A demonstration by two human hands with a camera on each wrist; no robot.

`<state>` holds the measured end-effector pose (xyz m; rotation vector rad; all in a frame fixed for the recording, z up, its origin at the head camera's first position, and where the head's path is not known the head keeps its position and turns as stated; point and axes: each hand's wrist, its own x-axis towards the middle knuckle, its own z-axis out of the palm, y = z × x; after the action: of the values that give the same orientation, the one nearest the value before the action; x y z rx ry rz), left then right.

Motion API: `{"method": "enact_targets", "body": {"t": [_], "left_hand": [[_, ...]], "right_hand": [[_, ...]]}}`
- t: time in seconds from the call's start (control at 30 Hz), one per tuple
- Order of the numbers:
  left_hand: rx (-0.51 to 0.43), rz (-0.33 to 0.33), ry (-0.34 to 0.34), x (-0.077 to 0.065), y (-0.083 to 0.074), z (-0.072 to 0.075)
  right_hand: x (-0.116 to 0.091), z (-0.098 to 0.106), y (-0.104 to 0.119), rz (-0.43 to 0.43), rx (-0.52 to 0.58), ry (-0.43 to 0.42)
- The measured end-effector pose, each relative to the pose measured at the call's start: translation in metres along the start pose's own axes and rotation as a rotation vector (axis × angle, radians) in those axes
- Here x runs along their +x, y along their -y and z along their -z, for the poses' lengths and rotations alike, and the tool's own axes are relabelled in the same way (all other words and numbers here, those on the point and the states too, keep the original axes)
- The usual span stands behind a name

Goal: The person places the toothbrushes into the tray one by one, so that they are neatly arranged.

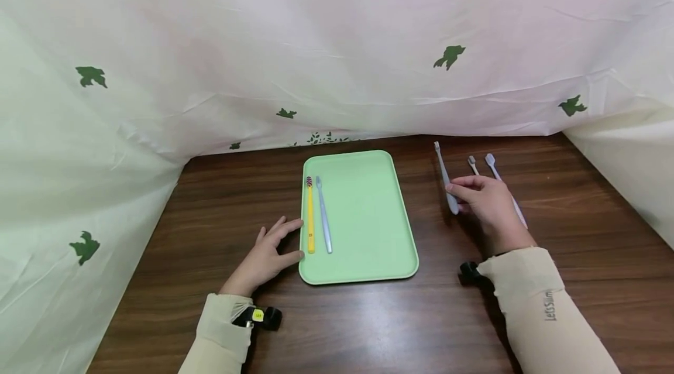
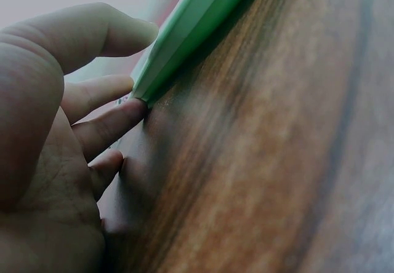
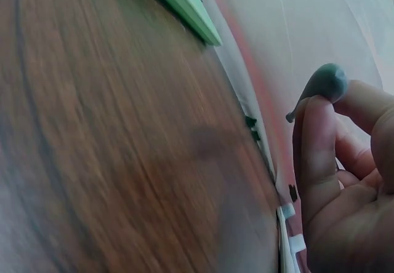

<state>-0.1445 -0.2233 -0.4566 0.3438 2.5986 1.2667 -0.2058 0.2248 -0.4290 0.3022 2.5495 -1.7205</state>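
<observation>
A light green tray point(image 1: 363, 216) lies on the table with a yellow toothbrush point(image 1: 310, 216) and a blue-grey toothbrush point(image 1: 324, 217) side by side along its left edge. My left hand point(image 1: 265, 257) touches the tray's left rim with thumb and fingertips, fingers spread; the left wrist view has the fingers at the green rim point(image 2: 178, 39). To the right of the tray, my right hand point(image 1: 487, 204) pinches a grey-blue toothbrush point(image 1: 443, 172) near its handle end, bristle head pointing away. In the right wrist view the handle end point(image 3: 329, 81) sticks out between thumb and fingers, above the table.
Beyond and partly under my right hand lie two more toothbrushes, a pale one point(image 1: 472, 162) and a lilac one point(image 1: 492, 164). The dark wood table point(image 1: 210, 198) is bordered at the back and sides by a white cloth point(image 1: 337, 58) with green bird prints.
</observation>
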Motion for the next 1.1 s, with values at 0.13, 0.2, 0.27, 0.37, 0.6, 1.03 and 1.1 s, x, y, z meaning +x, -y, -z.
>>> {"method": "enact_targets", "body": {"t": [0.13, 0.2, 0.27, 0.37, 0.6, 1.03, 1.1], "left_hand": [[0.001, -0.008, -0.002, 0.002, 0.0, 0.0], [0.003, -0.014, 0.001, 0.004, -0.001, 0.0], [0.008, -0.012, 0.0, 0.004, -0.001, 0.001], [0.013, -0.001, -0.001, 0.002, -0.001, 0.003], [-0.005, -0.003, 0.003, -0.001, -0.001, 0.002], [0.012, 0.009, -0.003, 0.0, -0.001, 0.003], [0.018, 0.006, 0.005, -0.001, 0.0, 0.003]], "right_hand": [[0.001, -0.005, 0.003, 0.011, 0.034, 0.029], [-0.001, -0.008, 0.005, 0.016, 0.041, 0.032], [-0.002, -0.012, 0.008, 0.024, 0.057, 0.044], [-0.005, -0.021, 0.012, 0.04, 0.068, 0.071], [-0.006, -0.035, 0.014, 0.077, 0.065, 0.124], [-0.016, -0.061, 0.026, 0.066, 0.067, 0.204], [-0.017, -0.064, 0.024, 0.063, 0.062, 0.201]]}}
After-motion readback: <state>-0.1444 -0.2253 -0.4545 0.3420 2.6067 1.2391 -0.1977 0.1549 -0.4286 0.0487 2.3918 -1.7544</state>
